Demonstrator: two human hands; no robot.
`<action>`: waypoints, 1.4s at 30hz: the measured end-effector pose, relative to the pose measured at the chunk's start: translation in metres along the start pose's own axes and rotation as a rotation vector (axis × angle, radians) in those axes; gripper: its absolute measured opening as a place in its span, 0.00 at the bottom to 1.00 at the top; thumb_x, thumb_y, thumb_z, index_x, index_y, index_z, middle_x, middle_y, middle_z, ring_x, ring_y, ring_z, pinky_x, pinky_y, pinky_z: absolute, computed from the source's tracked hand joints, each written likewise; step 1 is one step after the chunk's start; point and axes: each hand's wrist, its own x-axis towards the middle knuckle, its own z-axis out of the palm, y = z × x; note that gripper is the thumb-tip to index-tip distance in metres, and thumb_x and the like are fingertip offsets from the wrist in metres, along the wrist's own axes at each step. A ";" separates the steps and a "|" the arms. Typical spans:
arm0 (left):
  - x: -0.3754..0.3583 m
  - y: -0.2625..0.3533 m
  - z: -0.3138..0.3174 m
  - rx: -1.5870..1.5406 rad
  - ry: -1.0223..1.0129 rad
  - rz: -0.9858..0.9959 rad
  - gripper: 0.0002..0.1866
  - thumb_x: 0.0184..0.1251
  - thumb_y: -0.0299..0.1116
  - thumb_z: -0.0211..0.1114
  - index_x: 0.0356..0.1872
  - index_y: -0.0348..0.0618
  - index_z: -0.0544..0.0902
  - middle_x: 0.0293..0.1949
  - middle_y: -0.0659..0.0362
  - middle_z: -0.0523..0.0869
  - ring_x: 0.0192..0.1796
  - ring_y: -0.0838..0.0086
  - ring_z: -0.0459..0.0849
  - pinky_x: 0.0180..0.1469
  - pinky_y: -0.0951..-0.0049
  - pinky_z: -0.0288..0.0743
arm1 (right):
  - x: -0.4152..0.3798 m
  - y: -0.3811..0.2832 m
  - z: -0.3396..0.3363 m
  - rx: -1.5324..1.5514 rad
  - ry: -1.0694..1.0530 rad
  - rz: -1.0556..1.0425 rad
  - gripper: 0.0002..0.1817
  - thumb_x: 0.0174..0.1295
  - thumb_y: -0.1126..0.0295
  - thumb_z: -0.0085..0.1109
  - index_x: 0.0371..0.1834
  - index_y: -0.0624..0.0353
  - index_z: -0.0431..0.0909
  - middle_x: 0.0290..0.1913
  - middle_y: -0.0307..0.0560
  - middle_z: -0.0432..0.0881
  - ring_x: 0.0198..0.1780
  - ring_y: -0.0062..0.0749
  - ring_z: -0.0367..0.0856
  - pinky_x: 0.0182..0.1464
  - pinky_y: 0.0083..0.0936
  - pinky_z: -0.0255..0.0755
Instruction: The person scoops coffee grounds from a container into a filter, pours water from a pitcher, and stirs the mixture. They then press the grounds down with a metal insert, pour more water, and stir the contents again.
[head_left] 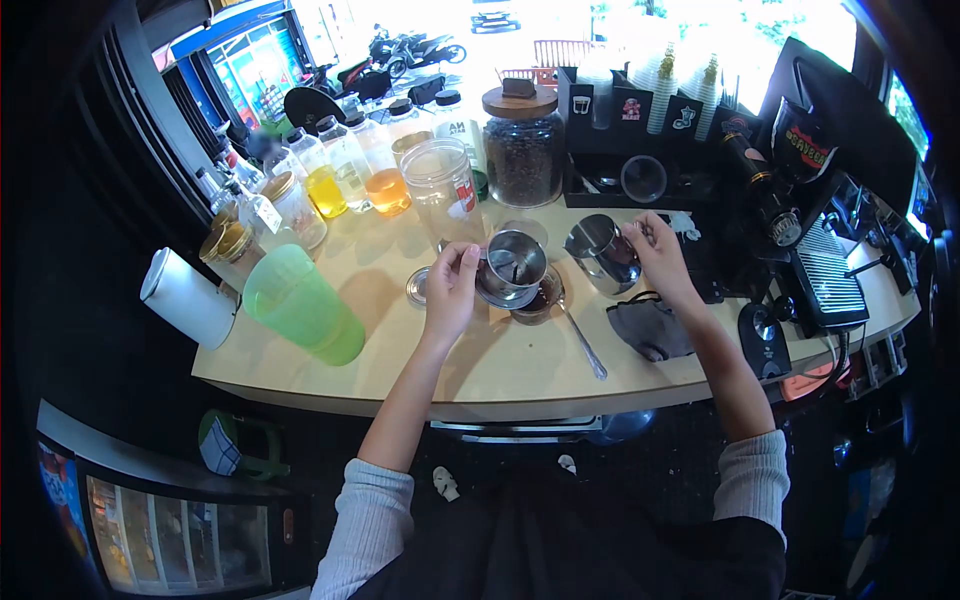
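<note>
Pinching the metal filter (pixel 513 262) atop the glass (pixel 537 300) at mid-counter (pixel 480 370), your left hand (pixel 450 290) grips its left rim; your right hand (pixel 660 255) fingers close on the steel cup (pixel 600 252) just right.

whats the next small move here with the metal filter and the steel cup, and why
Probably tip the steel cup toward the metal filter. The left hand steadies the filter, which sits tilted on a small glass of dark liquid, while the right hand grips the cup just beside it. I cannot tell what the cup holds.
</note>
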 end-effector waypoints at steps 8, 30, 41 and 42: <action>0.009 -0.001 -0.020 0.165 -0.123 -0.016 0.11 0.74 0.36 0.55 0.37 0.37 0.78 0.32 0.63 0.80 0.37 0.83 0.78 0.45 0.79 0.72 | -0.012 0.021 0.007 0.178 0.015 0.063 0.09 0.68 0.69 0.55 0.32 0.60 0.71 0.25 0.30 0.72 0.27 0.09 0.68 0.29 0.13 0.63; -0.002 0.037 0.007 0.186 -0.134 0.139 0.10 0.69 0.27 0.59 0.48 0.39 0.71 0.31 0.61 0.82 0.37 0.80 0.81 0.45 0.77 0.72 | -0.018 -0.059 -0.003 0.062 0.039 -0.038 0.09 0.67 0.72 0.55 0.30 0.61 0.69 0.25 0.29 0.64 0.27 0.08 0.62 0.31 0.11 0.66; -0.015 0.033 0.027 0.373 -0.004 0.313 0.14 0.66 0.27 0.62 0.48 0.37 0.70 0.30 0.55 0.86 0.37 0.75 0.85 0.46 0.74 0.74 | -0.018 -0.118 0.015 -0.218 -0.063 -0.101 0.09 0.62 0.72 0.61 0.32 0.66 0.71 0.20 0.34 0.65 0.25 0.13 0.60 0.28 0.19 0.62; -0.016 0.032 0.028 0.432 0.012 0.367 0.14 0.66 0.27 0.63 0.48 0.37 0.71 0.30 0.55 0.85 0.37 0.74 0.85 0.45 0.74 0.74 | -0.018 -0.122 0.018 -0.208 -0.073 -0.113 0.10 0.62 0.72 0.62 0.33 0.67 0.71 0.19 0.37 0.67 0.24 0.14 0.60 0.27 0.19 0.62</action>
